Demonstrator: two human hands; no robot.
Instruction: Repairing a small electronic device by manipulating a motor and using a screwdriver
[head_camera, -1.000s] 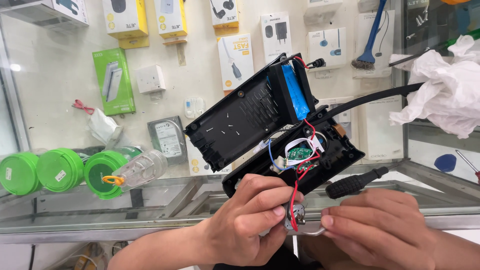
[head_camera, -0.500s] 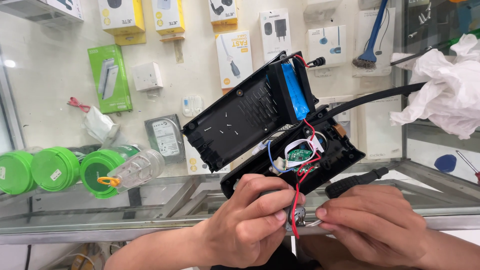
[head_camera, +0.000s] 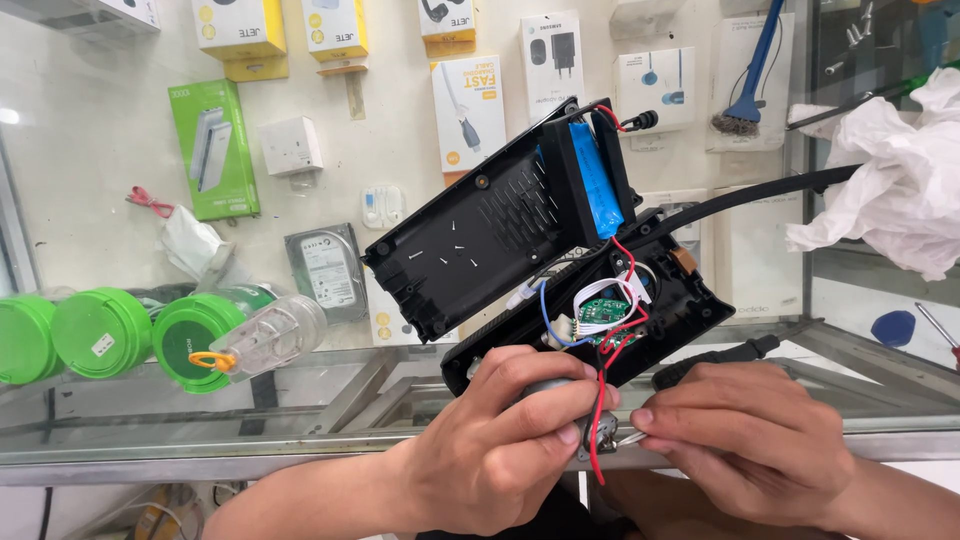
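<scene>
The light is bright and even, with soft shadows. Glare washes the white wall (head_camera: 90, 200) at upper left. The picture is sharp; the glass counter (head_camera: 250, 440) shows faint reflections.

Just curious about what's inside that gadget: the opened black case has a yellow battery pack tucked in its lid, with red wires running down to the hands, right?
Not quite. The battery pack in the lid of the opened black case is blue, not yellow, as the head view shows. The rest holds: red wires run down to where the left hand and right hand work.
</scene>
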